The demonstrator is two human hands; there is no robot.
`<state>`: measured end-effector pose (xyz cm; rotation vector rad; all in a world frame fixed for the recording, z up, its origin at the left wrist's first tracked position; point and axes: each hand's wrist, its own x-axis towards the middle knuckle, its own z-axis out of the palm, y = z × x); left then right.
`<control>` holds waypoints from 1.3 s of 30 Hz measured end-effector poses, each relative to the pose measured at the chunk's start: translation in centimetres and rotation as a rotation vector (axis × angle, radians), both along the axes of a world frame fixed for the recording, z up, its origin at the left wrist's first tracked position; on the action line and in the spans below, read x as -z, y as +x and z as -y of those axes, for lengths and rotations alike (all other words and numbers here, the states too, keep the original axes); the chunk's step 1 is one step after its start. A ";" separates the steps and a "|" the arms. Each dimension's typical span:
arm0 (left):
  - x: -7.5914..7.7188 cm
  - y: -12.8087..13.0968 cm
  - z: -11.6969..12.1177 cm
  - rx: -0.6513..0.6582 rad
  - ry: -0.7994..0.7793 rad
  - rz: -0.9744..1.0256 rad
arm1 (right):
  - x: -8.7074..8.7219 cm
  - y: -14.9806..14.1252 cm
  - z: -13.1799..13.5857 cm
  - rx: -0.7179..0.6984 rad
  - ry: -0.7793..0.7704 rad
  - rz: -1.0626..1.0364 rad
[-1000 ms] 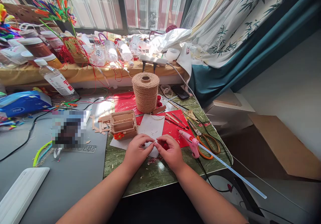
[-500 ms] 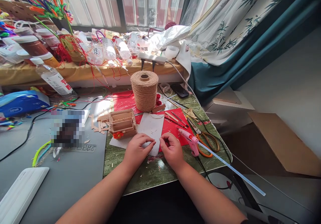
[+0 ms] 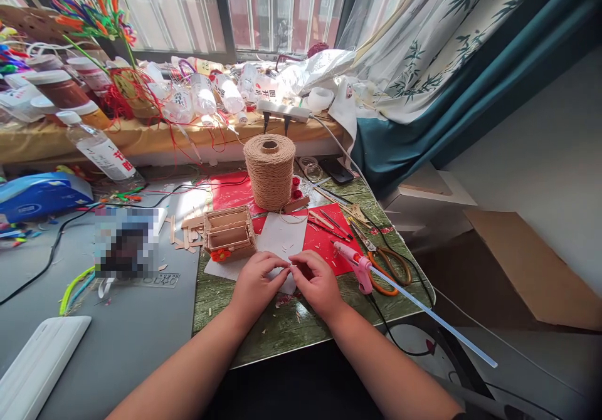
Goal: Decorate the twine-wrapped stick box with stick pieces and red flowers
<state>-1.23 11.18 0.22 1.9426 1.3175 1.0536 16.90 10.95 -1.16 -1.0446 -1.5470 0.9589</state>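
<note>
My left hand (image 3: 261,280) pinches thumb and forefinger together over the white paper (image 3: 282,235). Fingertip to fingertip with it, my right hand (image 3: 317,284) is also closed in a pinch. Whatever lies between the fingertips is too small to make out. Just beyond my left hand stands a small brown box with compartments (image 3: 229,232), a red-orange flower on its front corner. A large spool of jute twine (image 3: 269,172) rises behind the paper. To the right of my right hand rests a pink glue gun (image 3: 357,266) with a long glue stick in its back.
Scissors with orange handles (image 3: 390,266) lie past the glue gun, near pencils (image 3: 332,225) on red paper (image 3: 324,257). Wooden sticks (image 3: 188,232) are scattered left of the box. A black phone (image 3: 337,170) lies at the back. Plastic bottles (image 3: 204,97) crowd the sill.
My right hand has moved left, so its fingertips now meet those of my left hand. My left hand has hardly moved, still pinching.
</note>
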 end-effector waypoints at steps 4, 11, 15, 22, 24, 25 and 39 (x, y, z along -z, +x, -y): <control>0.0 0.0 0.0 0.004 -0.013 -0.007 | -0.5 0.0 -0.1 -0.004 0.012 0.045; 0.0 0.0 -0.1 -0.031 -0.045 -0.001 | -0.2 0.4 0.4 0.256 0.043 -0.131; 0.1 0.0 -0.1 -0.038 -0.062 -0.006 | 0.0 0.4 0.3 0.319 0.038 -0.233; 0.0 0.0 -0.2 -0.033 -0.054 0.002 | 0.1 0.3 -0.1 0.251 0.068 -0.096; 0.0 0.0 -0.2 -0.027 -0.048 0.000 | -0.1 0.4 -0.1 0.219 0.064 -0.065; 0.0 0.0 -0.2 -0.022 -0.044 -0.006 | -0.1 0.4 0.0 0.184 0.047 -0.046; 0.9 -0.4 -0.1 -0.015 0.077 -0.103 | 0.1 0.0 -0.1 0.000 -0.097 0.081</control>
